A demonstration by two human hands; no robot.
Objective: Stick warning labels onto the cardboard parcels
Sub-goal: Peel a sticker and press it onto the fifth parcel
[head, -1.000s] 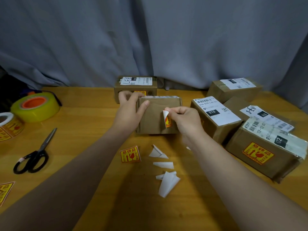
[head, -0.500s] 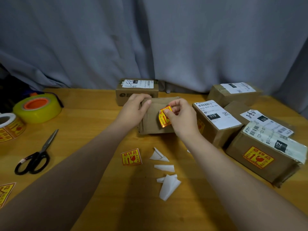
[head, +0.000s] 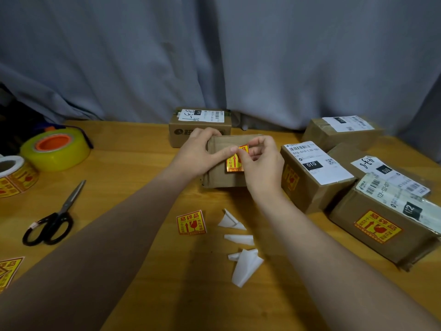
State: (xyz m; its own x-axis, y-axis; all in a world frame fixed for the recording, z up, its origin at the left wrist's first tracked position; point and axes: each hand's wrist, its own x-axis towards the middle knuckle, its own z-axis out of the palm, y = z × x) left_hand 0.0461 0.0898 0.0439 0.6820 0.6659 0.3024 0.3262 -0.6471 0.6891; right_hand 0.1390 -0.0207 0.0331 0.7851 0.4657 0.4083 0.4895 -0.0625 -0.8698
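Observation:
A small brown cardboard parcel (head: 220, 174) stands tipped on the table's middle, its plain side facing me. A yellow-and-red warning label (head: 235, 164) lies against that side. My left hand (head: 199, 154) holds the parcel's left edge, its thumb stretched across onto the label. My right hand (head: 261, 161) pinches the label's upper right corner. A loose warning label (head: 191, 222) lies on the table in front.
Labelled parcels (head: 310, 173) (head: 386, 220) (head: 343, 131) crowd the right; another (head: 200, 125) stands behind. White backing scraps (head: 241, 256) lie near the front. Left: scissors (head: 53, 218), yellow tape roll (head: 56, 148), label roll (head: 14, 175), another label (head: 8, 271). Grey curtain behind.
The label turned from folded back in my right hand to flat against the parcel's side. My left thumb slid over onto it.

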